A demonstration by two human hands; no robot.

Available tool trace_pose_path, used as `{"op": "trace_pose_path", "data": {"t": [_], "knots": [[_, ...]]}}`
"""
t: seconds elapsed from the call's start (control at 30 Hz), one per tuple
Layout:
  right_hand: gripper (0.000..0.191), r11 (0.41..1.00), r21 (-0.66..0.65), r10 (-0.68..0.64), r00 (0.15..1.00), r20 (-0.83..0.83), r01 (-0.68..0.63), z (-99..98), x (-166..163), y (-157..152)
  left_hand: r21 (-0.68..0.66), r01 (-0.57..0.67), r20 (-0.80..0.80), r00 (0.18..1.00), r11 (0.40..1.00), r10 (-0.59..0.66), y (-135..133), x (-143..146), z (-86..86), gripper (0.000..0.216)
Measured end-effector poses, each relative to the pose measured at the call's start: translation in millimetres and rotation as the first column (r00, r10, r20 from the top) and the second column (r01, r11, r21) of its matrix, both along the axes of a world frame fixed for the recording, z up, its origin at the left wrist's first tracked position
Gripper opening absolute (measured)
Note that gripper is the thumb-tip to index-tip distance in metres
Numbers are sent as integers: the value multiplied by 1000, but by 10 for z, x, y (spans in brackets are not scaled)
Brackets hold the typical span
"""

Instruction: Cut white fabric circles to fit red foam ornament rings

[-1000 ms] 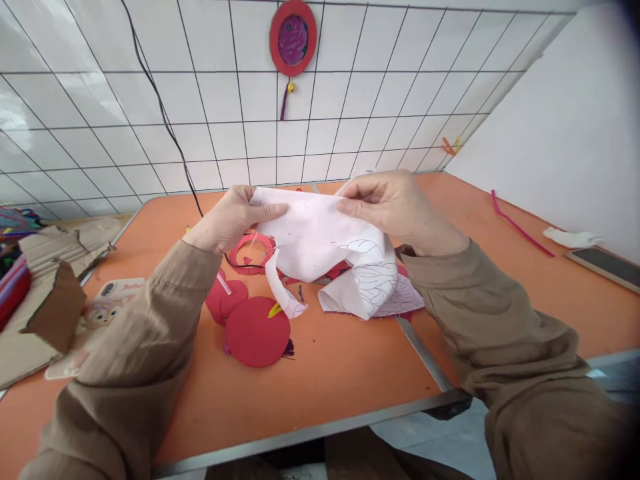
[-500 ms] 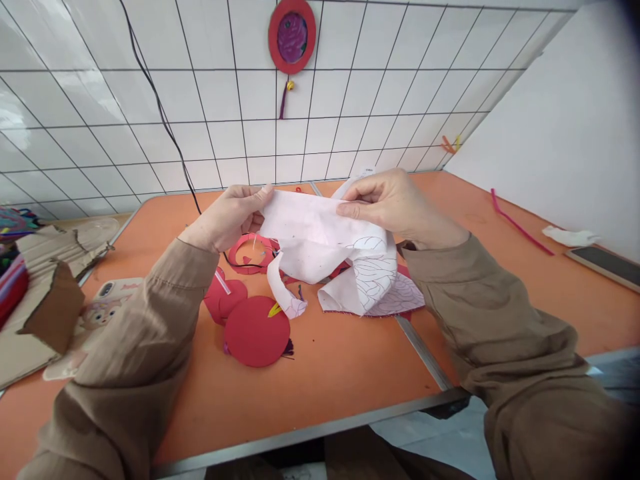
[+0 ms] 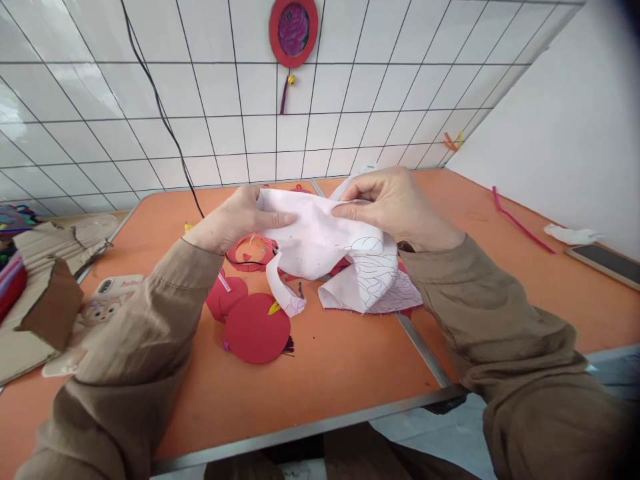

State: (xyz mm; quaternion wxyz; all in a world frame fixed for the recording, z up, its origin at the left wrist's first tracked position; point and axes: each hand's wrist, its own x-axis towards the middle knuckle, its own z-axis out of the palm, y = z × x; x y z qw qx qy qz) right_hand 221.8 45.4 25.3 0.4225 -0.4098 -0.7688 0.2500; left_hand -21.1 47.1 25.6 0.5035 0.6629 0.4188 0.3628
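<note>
The left hand (image 3: 239,217) pinches a line-printed white cloth (image 3: 310,230), at centre, by its ten-o'clock corner; the right hand (image 3: 383,203), by its two-o'clock edge. Toward nine o'clock, torn, folded cardboard (image 3: 53,303) runs out of frame, its inside unclear.

I see both hands up at the white cloth (image 3: 313,233). The left hand (image 3: 237,217) grips its left end, thumb laid along the front, fingers mostly hidden behind. The right hand (image 3: 393,203) pinches its top edge toward the right, thumb against curled forefinger. Brown-sleeved forearms (image 3: 173,310) slant inward to it from either side.
</note>
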Motion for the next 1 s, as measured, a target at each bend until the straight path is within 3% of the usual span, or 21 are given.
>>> {"op": "trace_pose_path", "data": {"t": [0.27,0.4,0.6,0.77,1.0], "knots": [[19,978,-193,92,994,58,-79,77,49,-21,21,-49,8,999,999,49,54,-61,12,28],[20,965,-249,118,985,126,-84,105,52,-44,21,-12,-12,1000,1000,12,52,-59,-2,17],[22,969,-217,154,974,165,-116,79,43,-22,-27,63,105,993,998,-60,70,-66,-24,14],[24,965,-235,173,958,229,-118,53,56,1,-42,22,103,994,999,-18,90,-88,-17,14],[31,981,-192,43,970,241,4,59,71,-24,-12,2,72,997,1000,-1,109,-107,-18,25]]}}
